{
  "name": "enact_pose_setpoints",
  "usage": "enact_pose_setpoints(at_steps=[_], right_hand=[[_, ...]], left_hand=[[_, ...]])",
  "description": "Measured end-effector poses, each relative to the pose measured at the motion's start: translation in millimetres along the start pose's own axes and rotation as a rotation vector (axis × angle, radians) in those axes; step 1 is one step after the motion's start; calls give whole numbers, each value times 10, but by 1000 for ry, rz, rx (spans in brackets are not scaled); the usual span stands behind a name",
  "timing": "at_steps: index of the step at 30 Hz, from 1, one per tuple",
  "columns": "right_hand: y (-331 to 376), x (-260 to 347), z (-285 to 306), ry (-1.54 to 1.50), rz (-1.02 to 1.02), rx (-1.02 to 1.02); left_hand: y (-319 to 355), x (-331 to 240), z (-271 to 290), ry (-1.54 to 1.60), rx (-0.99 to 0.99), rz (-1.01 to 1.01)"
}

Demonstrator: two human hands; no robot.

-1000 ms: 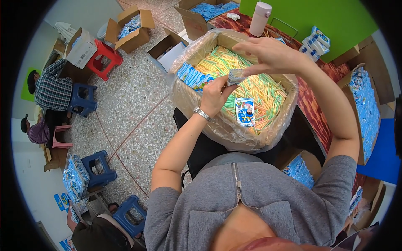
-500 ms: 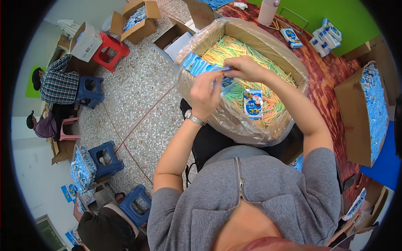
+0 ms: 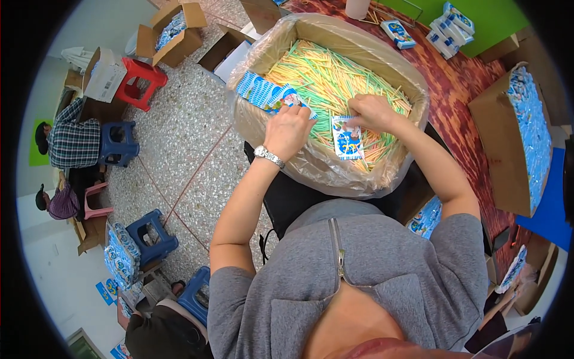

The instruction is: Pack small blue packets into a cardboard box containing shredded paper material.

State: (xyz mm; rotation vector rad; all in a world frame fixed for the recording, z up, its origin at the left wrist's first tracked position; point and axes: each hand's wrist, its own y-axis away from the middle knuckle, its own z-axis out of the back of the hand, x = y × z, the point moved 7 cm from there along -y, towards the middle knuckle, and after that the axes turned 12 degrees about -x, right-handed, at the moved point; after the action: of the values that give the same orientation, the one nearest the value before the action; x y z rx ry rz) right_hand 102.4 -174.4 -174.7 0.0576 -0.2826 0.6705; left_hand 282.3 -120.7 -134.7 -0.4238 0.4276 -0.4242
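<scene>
L hand (image 3: 287,127) at the lower-right end of an overlapped row of blue/white pkts (image 3: 260,91); its fingers are bent & bunched over that end, tips partly hidden, so can't tell if they pinch a pkt or only rest on it; the row lies along the l. side of the lined carton (image 3: 371,60), long run slanting from upper l. down to lower r., i.e. from the l. rim in over the sticks (image 3: 323,66).

Single pkt (image 3: 347,143) lies on the sticks nr the wearer's side of the carton, printed face up; long axis runs approx. far-to-near, near end toward the wearer's body, far end leaning a touch l.; drawn figure at the far end, blue lettering nearer the wearer; so it's set at an angle to the row, well steeper.

R hand (image 3: 372,112) is at the single pkt's far r. corner, over the sticks; fingers curled down, tips not clear, can't tell if they grip pkt, sticks or nothing.

Sticks pale yellow, green & some orange; many at the far side slope upper l. to lower r.; nearer ones lie mixed; silver watch (image 3: 269,157) on l. wrist; red patterned table (image 3: 448,102) to the r., w/ small packs (image 3: 451,30) heaped at its far end.
</scene>
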Motion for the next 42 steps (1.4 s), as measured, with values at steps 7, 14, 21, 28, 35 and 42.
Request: enact_pose_setpoints(at_steps=[7,14,21,28,35,42], right_hand=[[105,21,28,55,197,-166],[344,334,394,221,455,-432],[391,208,346,28,342,-370],[50,-174,-80,-162,-89,45],[172,82,19,101,278,-253],[497,270,371,241,422,-496]], left_hand=[[-71,-60,67,-32,-88,-28],[-64,-382,-44,267,32,83],[-121,-442,-348,280,227,162],[-158,-452,-435,236,291,99],[-87,-391,-495,183,356,122],[-87,-374,-457,139,434,114]])
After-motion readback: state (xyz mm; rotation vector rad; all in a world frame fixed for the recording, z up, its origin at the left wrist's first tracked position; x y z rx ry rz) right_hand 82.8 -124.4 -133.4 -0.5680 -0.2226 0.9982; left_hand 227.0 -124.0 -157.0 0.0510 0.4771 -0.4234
